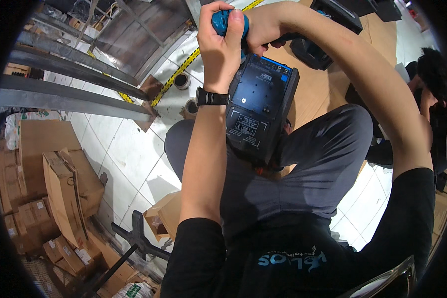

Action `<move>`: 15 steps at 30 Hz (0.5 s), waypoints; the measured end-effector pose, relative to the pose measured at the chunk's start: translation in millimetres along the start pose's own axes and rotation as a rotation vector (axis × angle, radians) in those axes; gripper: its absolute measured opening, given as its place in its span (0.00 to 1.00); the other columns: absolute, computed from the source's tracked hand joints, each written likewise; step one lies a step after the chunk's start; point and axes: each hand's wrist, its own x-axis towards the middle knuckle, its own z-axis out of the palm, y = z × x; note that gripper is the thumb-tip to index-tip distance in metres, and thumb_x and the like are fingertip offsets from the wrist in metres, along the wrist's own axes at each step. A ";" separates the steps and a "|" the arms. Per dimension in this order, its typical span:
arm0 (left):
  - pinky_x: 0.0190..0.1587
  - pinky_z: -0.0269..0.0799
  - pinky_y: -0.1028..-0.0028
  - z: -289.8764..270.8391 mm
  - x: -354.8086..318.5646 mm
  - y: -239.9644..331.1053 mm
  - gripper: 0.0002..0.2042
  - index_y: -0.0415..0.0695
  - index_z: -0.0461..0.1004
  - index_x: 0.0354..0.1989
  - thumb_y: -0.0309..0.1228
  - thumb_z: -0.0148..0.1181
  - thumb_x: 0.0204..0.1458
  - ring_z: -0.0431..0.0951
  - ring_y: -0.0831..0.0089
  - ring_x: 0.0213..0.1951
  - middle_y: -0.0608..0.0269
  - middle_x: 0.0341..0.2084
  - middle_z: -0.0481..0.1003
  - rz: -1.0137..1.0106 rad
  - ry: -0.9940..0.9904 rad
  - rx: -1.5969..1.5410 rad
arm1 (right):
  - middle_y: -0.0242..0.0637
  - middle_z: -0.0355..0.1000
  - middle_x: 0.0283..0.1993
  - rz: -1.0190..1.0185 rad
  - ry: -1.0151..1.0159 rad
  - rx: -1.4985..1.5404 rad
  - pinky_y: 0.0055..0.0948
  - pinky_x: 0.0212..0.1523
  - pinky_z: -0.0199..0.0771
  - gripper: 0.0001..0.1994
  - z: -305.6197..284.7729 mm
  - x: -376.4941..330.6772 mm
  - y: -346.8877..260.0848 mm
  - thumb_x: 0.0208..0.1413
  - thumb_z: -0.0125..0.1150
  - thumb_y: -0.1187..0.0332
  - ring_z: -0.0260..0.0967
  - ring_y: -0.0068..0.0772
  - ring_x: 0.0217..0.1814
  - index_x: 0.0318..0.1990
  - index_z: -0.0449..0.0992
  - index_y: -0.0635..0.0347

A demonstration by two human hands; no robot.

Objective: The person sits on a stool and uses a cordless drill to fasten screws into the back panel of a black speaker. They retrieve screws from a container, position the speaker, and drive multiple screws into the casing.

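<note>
Near the top middle, a teal and black cordless drill [225, 21] is held upright over the end of a black box-shaped electronic unit [258, 94]. My left hand [222, 52] is closed on the drill's rounded teal body, thumb on top. My right hand [267, 29] wraps round its dark grip; part of the fingers is hidden. The unit, probably a speaker, has a control panel with knobs and sockets along its far end and pale printed markings lower down. It stands between my bent legs. The drill's tip is mostly hidden by my hands.
Brown cardboard [377, 47] covers the floor ahead, with a black object [310, 53] on it. Metal rack beams [74, 97] and stacked cartons [59, 184] are at left, above a black stand base [139, 236]. Another person [432, 84] sits at far right.
</note>
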 end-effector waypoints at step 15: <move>0.45 0.67 0.74 4.1 -3.0 -0.2 0.16 0.42 0.70 0.48 0.42 0.59 0.65 0.69 0.77 0.39 0.65 0.36 0.70 -0.005 0.005 -0.023 | 0.38 0.74 0.26 -0.139 -0.012 0.044 0.31 0.20 0.67 0.07 2.7 4.9 10.5 0.38 0.68 0.73 0.68 0.31 0.22 0.29 0.80 0.63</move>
